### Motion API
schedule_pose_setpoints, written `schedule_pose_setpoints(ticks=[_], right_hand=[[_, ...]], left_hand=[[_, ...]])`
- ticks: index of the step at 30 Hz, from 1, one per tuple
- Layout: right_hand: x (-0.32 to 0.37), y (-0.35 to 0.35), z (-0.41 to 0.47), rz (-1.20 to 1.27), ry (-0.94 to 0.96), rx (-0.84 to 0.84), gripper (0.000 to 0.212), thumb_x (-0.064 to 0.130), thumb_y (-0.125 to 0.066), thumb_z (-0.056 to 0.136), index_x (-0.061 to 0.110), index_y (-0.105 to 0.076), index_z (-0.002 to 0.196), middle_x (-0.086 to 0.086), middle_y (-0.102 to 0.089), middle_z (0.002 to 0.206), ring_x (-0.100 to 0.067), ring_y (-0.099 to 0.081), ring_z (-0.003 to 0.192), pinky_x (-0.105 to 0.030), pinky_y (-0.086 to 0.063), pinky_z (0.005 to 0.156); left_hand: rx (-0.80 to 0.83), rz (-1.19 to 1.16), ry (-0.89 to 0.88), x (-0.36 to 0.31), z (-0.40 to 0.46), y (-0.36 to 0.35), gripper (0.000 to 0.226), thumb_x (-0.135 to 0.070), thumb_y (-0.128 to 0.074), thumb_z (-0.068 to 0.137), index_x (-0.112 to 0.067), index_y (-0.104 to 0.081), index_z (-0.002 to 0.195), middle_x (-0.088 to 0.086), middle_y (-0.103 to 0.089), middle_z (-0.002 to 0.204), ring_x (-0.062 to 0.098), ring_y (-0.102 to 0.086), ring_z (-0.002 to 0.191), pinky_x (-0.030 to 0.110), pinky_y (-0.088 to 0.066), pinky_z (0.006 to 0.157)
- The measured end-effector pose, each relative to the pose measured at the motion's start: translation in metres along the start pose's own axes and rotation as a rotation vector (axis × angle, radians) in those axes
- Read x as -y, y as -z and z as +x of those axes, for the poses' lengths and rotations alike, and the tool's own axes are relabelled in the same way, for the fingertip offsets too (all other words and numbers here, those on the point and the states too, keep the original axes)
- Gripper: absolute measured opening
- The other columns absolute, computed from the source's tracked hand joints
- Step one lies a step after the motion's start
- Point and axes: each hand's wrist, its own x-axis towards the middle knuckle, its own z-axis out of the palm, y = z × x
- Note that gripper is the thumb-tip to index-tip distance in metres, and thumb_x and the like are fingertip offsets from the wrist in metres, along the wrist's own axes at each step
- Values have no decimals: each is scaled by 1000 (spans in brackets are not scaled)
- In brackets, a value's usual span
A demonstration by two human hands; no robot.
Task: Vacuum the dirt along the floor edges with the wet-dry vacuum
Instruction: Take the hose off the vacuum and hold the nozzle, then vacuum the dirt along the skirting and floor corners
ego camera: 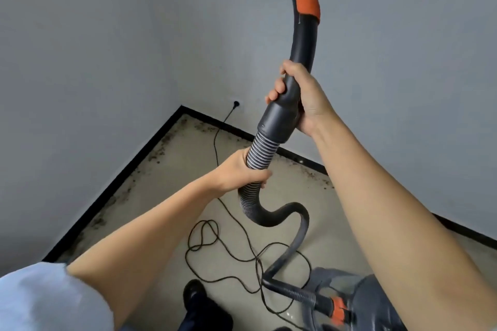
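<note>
Two grey walls (107, 35) meet over my dirt-edged floor (172, 169). My right hand (301, 94) curls round the raised vacuum handle tube (301, 43); below it, my left hand (239, 172) grips the ribbed hose (261, 150).

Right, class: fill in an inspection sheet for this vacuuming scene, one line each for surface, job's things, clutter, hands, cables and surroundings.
Surface: beige floor, dark dirt along both edges by the black skirting.
Job's things: vacuum body at lower right; ribbed hose looping up to the curved black wand, which points upward, off the floor.
Clutter: nothing seen.
Hands: left hand grips the hose; right hand grips the wand's base.
Cables: black power cord tangled loosely on the floor, plugged into the wall socket.
Surroundings: grey walls meeting at a corner; a dark shoe.
</note>
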Motion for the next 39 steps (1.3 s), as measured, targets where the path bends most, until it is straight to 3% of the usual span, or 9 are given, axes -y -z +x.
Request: schedule_pose_setpoints(ticks=[4,8,10,12,17,22,28,31,39], right_hand=[[-31,-81,50,-29,-21,18,26,11,-51,90,14,-45,65,1,-46,50,-12,-44,44,-24,-48,55],[-73,-168,88,-156,44,40,24,3,-52,88,11,-42,68,-1,-46,45,-15,-43,38,-27,-43,52],[-97,-210,100,-202,17,88,24,1,-52,88,10,-42,68,-1,-46,44,-15,-43,37,-27,-41,51],[-120,-244,110,-253,-11,156,24,1,-52,87,10,-42,68,-1,-47,44,-16,-43,37,-26,-41,49],[-166,-300,125,-487,-116,477,20,3,-52,89,11,-44,73,-3,-50,48,-19,-46,42,-24,-43,48],[-213,-322,147,-669,-293,769,16,20,-57,92,10,-44,90,-4,-56,54,-21,-54,47,-28,-49,52],[-321,-287,183,-661,-377,676,12,6,-52,87,12,-43,82,-4,-51,58,-17,-48,43,-27,-44,50],[-383,-268,201,-645,-449,657,14,6,-53,88,13,-41,87,-5,-49,63,-16,-48,44,-26,-44,48],[-603,-229,213,-727,-496,653,16,6,-53,85,18,-43,84,-5,-47,60,-16,-44,41,-24,-41,43]], left_hand=[[-171,-25,48,24,-12,75,23,-2,-67,73,-14,-51,84,4,-58,75,10,-58,66,24,-50,63],[-641,-84,27,46,-28,121,44,-14,-65,77,-21,-42,114,-4,-56,86,8,-54,73,21,-49,64],[-905,-160,25,51,-38,141,37,-14,-63,82,-21,-42,112,-9,-55,82,4,-52,67,8,-42,53],[-1029,-188,62,58,-49,166,28,-13,-60,83,-21,-43,103,-8,-56,78,6,-53,64,10,-41,49],[-937,-204,163,92,-76,214,23,0,-56,76,-17,-42,70,-4,-49,62,10,-45,58,20,-37,52],[-942,-338,197,147,-77,224,12,-1,-59,79,-5,-48,76,4,-52,67,9,-49,61,13,-41,51],[-1123,-481,342,233,-44,226,18,-2,-60,81,-14,-47,87,-6,-51,71,6,-47,64,14,-39,56],[-1180,-565,415,286,-29,222,22,-1,-59,80,-18,-45,77,-5,-48,68,8,-45,63,20,-36,57],[-1207,-626,485,496,-22,217,19,-11,-69,81,-19,-54,75,-4,-56,71,11,-53,72,21,-42,66]])
